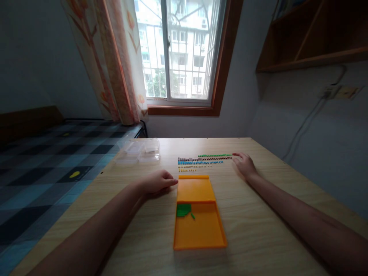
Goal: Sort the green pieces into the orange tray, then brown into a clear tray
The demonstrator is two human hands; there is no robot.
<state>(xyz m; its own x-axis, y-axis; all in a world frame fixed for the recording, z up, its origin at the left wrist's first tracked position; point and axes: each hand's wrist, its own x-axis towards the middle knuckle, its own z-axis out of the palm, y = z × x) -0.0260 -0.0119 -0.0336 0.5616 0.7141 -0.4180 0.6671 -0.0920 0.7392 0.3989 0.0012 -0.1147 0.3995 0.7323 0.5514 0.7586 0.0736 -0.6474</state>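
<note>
An orange plastic box (201, 230) lies open on the table, its flat upper section (196, 189) towards the window. In its lower section sits a block of small green pieces (183, 210), with a loose green stick (193, 216) beside it. My left hand (159, 181) has its fingers curled together, the tips at the box's left edge. Beyond the box, small pieces stand in rows: green (215, 155), dark brown (204, 159), blue (198, 163) and yellow (186, 170). My right hand (245, 165) reaches the right end of the green row, fingertips close together; anything between them is too small to make out.
Clear plastic containers (140, 150) stand at the table's far left. A bed with a checked cover (71, 161) adjoins the left side. The wooden table (253, 237) ends near a window and a wall with a cable (301, 130); a shelf (313, 57) hangs at upper right.
</note>
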